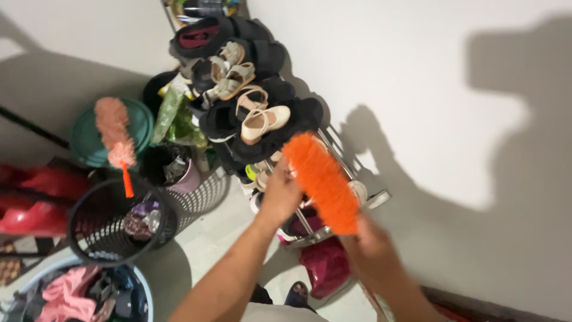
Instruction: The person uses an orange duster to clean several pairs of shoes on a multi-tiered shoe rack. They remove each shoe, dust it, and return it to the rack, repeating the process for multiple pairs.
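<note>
Right now a fluffy orange duster [322, 182] runs slantwise between the two hands, its upper end over the shoe rack [351, 179] and its lower end down at the right hand [372, 250]. That hand is blurred, closed around the duster's lower end as far as can be told. The left hand [280, 197] sits just beside the duster's left edge, fingers bent toward the rack; whether it grips anything there I cannot tell.

Just beyond both hands, the metal rack is heaped with shoes: a cream strapped shoe [262, 122] lies on top of dark slippers [280, 128], with tan sandals [229, 77] farther up the pile. Below the right hand, a dark red bag [325, 265] rests on the pale floor.

Left of the left hand stands a black mesh basket [113, 226], and a second, paler pink duster [116, 140] with an orange handle stands up from it. Beyond that is a green lidded bin [89, 140]. Nearer the person, down at the left, a light blue tub [134, 298] holds crumpled clothes. A white wall [447, 119] stands to the right of the right hand, crossed by shadows.
</note>
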